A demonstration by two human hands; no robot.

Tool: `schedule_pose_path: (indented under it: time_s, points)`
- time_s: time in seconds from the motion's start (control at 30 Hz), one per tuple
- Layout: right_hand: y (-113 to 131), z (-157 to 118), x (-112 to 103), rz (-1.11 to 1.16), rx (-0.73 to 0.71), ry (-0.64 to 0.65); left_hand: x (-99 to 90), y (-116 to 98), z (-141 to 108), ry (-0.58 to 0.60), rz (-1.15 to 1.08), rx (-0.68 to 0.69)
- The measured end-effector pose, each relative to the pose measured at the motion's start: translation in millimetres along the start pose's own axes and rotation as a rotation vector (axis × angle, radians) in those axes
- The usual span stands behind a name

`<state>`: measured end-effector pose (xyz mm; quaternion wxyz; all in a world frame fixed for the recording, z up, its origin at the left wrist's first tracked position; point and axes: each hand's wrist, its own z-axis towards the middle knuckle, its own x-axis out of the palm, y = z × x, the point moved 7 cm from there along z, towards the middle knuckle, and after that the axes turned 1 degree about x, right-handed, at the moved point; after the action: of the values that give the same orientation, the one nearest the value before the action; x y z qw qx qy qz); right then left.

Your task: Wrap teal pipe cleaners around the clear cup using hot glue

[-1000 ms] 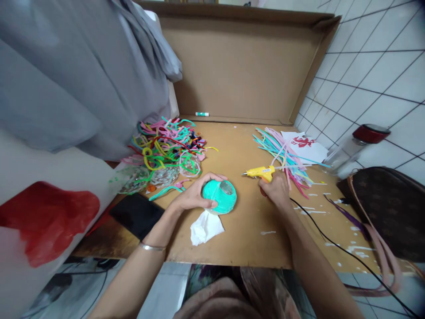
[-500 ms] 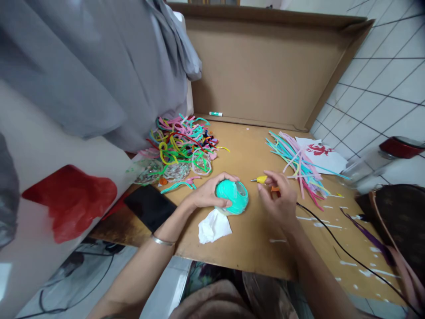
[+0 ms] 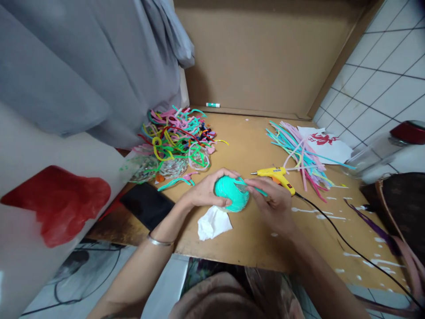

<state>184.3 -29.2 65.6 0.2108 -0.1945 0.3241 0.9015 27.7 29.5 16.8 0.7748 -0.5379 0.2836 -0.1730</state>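
My left hand (image 3: 209, 188) is wrapped round a rounded cup-like form (image 3: 229, 195) covered in turquoise pipe cleaner, with a clear patch showing near its right side. Between the fingertips of my right hand (image 3: 272, 201) is a turquoise pipe cleaner (image 3: 261, 191), whose far end reaches the form. Just beyond that hand a yellow glue gun (image 3: 279, 173) lies on the table, its metal tip pointing left. A crumpled white tissue (image 3: 214, 223) rests below the form.
A tangled heap of coloured pipe cleaners (image 3: 179, 133) lies at the left, near a black phone (image 3: 146, 204). Straight pipe cleaners (image 3: 299, 150) and a clear bottle (image 3: 375, 150) are at the right. The glue gun's cord (image 3: 352, 248) runs to the right edge. A cardboard panel (image 3: 259, 57) stands behind.
My right hand has let go of the glue gun, which now lies on the table. It has moved slightly left and pinches the turquoise pipe cleaner against the form. The view has tilted down a little.
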Motion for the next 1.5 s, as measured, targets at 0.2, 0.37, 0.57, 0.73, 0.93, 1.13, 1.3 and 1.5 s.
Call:
schedule_pose_path:
  time_s: [0.2,0.37,0.57,0.73,0.93,1.13,1.3,1.5]
  points:
    - [-6,-1,4,0.063,0.047,0.054,-0.6,0,-2,0.024,-0.008,0.021]
    - [-2,1,2,0.051,0.029,0.037,-1.9,2,-2,0.027,-0.006,0.039]
    - [-1,0,4,0.057,0.005,0.062,-2.9,3,-1,0.033,-0.007,0.056]
    - [-1,-3,8,0.066,-0.009,0.106,-2.7,4,-2,0.030,0.000,0.063]
    - [-4,-4,10,0.072,-0.016,0.123,-2.4,4,-2,0.041,-0.023,0.053]
    - [-2,-3,10,0.074,-0.019,0.112,-2.2,4,-3,0.046,-0.046,0.033]
    - [2,0,11,0.041,-0.047,0.102,-2.3,2,-4,0.051,-0.042,0.011]
    - [-2,-5,14,0.036,-0.063,0.098,-3.8,3,-4,0.050,-0.024,0.009]
